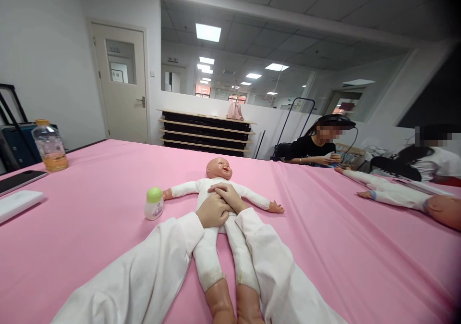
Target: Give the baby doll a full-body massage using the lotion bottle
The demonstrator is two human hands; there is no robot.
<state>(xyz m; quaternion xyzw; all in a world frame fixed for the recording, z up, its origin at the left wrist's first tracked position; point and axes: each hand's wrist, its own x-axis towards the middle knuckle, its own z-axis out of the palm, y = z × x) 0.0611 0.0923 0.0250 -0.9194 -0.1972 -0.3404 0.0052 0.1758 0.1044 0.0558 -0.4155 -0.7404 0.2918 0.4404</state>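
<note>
A baby doll with a white cloth body lies on its back on the pink cloth, head away from me and arms spread. Both my hands rest on its belly. My left hand lies with its fingers bent against the belly, partly under the other hand. My right hand reaches across the chest with its fingers stretched out. A small white bottle with a green cap stands beside the doll's hand on the left.
At the left are a drink bottle, a phone and a white box-shaped object. Another doll lies at the right. Two people sit beyond the table at the right. A low shelf stands behind.
</note>
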